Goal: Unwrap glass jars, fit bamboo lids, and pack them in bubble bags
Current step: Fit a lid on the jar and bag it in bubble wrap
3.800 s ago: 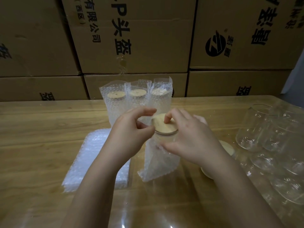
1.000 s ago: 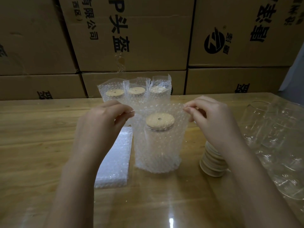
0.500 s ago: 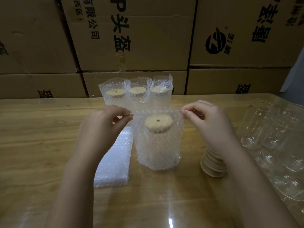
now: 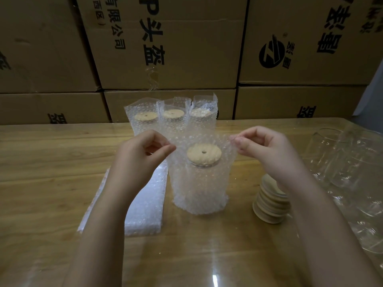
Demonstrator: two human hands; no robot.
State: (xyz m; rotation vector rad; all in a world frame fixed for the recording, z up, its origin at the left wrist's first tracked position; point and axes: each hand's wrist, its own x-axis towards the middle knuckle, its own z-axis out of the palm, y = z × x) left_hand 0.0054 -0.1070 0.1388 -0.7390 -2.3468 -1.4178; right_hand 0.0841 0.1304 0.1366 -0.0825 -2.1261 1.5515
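A glass jar with a bamboo lid (image 4: 204, 154) stands upright inside a clear bubble bag (image 4: 200, 187) at the middle of the wooden table (image 4: 41, 162). My left hand (image 4: 141, 160) pinches the bag's top left edge. My right hand (image 4: 263, 150) pinches the top right edge. Both hold the bag's mouth stretched open above the lid. Behind stand three bagged, lidded jars (image 4: 172, 117) in a row. A stack of bamboo lids (image 4: 269, 204) sits under my right wrist. A pile of flat bubble bags (image 4: 145, 210) lies left of the jar.
Several bare glass jars (image 4: 348, 166) lie in clear wrap at the table's right side. Stacked cardboard boxes (image 4: 165, 48) form a wall along the far edge of the table.
Earlier my hands were working the bag up around the lidded jar. The bag now covers the whole jar, and my hands have kept its top corners pinched with little movement over the last second.
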